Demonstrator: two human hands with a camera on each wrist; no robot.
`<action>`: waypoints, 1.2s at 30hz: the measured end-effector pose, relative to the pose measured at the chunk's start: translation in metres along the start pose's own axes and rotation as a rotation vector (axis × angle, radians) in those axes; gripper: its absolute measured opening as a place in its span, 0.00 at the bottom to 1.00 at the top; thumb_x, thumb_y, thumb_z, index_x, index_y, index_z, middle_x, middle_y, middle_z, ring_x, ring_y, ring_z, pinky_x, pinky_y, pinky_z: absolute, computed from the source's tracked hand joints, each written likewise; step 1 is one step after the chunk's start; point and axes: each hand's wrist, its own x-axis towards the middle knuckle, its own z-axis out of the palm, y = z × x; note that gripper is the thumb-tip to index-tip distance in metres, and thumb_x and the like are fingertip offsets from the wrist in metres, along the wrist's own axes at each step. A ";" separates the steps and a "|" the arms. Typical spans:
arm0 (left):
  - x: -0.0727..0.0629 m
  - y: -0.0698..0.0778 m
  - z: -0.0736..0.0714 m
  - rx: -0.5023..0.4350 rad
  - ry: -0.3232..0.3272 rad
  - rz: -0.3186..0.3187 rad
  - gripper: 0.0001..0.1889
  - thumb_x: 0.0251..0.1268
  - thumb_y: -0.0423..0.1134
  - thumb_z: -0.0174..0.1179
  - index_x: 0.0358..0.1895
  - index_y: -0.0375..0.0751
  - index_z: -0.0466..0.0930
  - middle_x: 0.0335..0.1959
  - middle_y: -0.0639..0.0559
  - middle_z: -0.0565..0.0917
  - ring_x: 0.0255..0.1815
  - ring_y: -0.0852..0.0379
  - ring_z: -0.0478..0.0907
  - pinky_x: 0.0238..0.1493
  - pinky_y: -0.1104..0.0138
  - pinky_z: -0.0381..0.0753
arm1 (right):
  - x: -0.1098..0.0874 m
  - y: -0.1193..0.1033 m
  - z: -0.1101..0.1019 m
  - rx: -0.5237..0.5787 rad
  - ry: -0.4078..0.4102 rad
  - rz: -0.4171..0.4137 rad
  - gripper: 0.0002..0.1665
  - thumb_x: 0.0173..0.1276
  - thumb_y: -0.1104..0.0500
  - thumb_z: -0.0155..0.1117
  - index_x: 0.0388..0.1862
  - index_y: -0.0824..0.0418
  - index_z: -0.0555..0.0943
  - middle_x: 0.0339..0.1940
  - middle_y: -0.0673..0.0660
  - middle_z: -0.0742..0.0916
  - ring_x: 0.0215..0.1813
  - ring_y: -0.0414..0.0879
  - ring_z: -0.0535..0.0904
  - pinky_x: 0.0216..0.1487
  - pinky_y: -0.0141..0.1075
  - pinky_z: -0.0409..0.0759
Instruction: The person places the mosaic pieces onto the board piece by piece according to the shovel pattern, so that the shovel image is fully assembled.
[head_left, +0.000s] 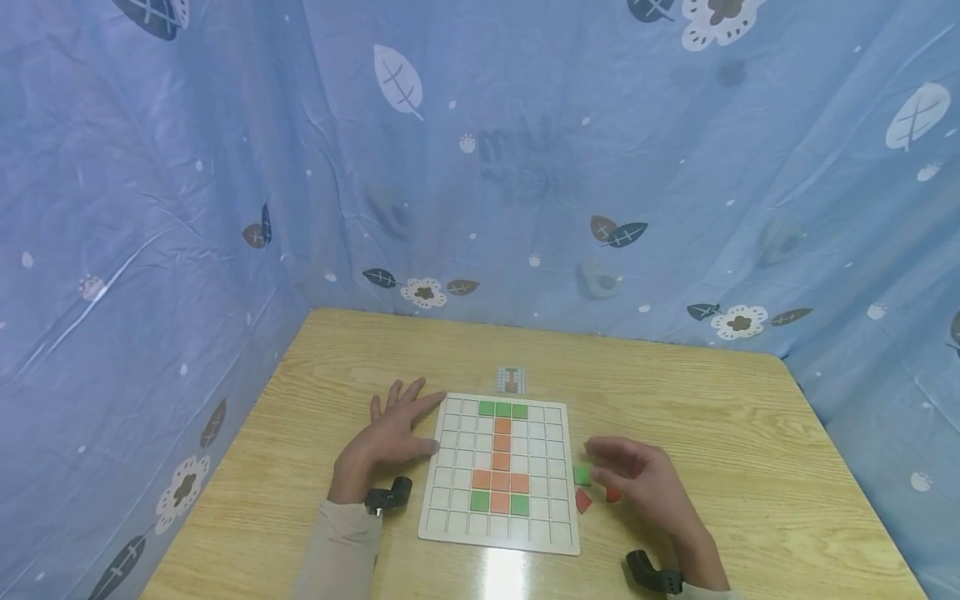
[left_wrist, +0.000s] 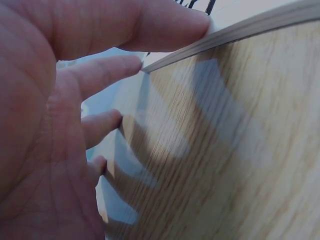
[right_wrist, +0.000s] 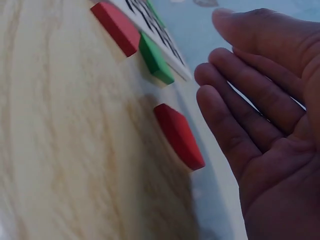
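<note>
A white grid board point(head_left: 448, 523) lies on the table, holding green squares point(head_left: 503, 409) along its top row and an orange column point(head_left: 501, 443) that widens near the bottom. My left hand point(head_left: 393, 435) is spread at the board's left side, its thumb and index fingertip right at the edge. Over the table right of the board, my right hand point(head_left: 641, 477) hovers with relaxed fingers and holds nothing. Below it lie a loose green square point(right_wrist: 155, 59), a red piece point(right_wrist: 116, 29) close to the board, and another red piece point(right_wrist: 180, 137) nearer the hand.
A small printed card point(head_left: 512, 381) with a similar grid pattern lies just beyond the board's top edge. Blue patterned cloth point(head_left: 525, 167) hangs behind the wooden table point(head_left: 675, 375) and along its sides. Each wrist wears a black camera point(head_left: 652, 573).
</note>
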 end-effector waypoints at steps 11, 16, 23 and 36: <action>0.001 0.000 -0.001 0.007 0.004 -0.001 0.45 0.62 0.39 0.74 0.85 0.52 0.69 0.92 0.36 0.50 0.92 0.25 0.30 0.82 0.24 0.23 | 0.001 0.004 0.004 -0.093 -0.031 0.038 0.23 0.66 0.60 0.82 0.60 0.53 0.91 0.57 0.53 0.94 0.56 0.36 0.89 0.49 0.33 0.89; 0.000 0.001 -0.001 0.008 0.007 -0.001 0.45 0.60 0.39 0.74 0.85 0.51 0.69 0.92 0.36 0.50 0.92 0.25 0.30 0.82 0.24 0.23 | 0.000 0.002 0.006 -0.160 -0.026 0.034 0.22 0.65 0.59 0.83 0.57 0.48 0.92 0.56 0.46 0.94 0.62 0.38 0.88 0.64 0.29 0.83; -0.001 0.001 0.000 0.008 0.005 -0.006 0.45 0.61 0.40 0.73 0.85 0.52 0.69 0.92 0.38 0.50 0.92 0.26 0.30 0.83 0.25 0.23 | -0.002 0.000 0.007 -0.179 -0.030 0.039 0.21 0.65 0.60 0.83 0.56 0.46 0.91 0.55 0.45 0.94 0.61 0.41 0.89 0.64 0.31 0.84; -0.001 0.000 0.000 0.004 0.002 -0.006 0.45 0.61 0.40 0.73 0.85 0.52 0.69 0.92 0.38 0.49 0.92 0.27 0.30 0.83 0.25 0.22 | 0.000 0.003 0.010 -0.303 0.004 -0.035 0.20 0.65 0.64 0.81 0.50 0.40 0.91 0.50 0.36 0.93 0.58 0.36 0.88 0.64 0.32 0.84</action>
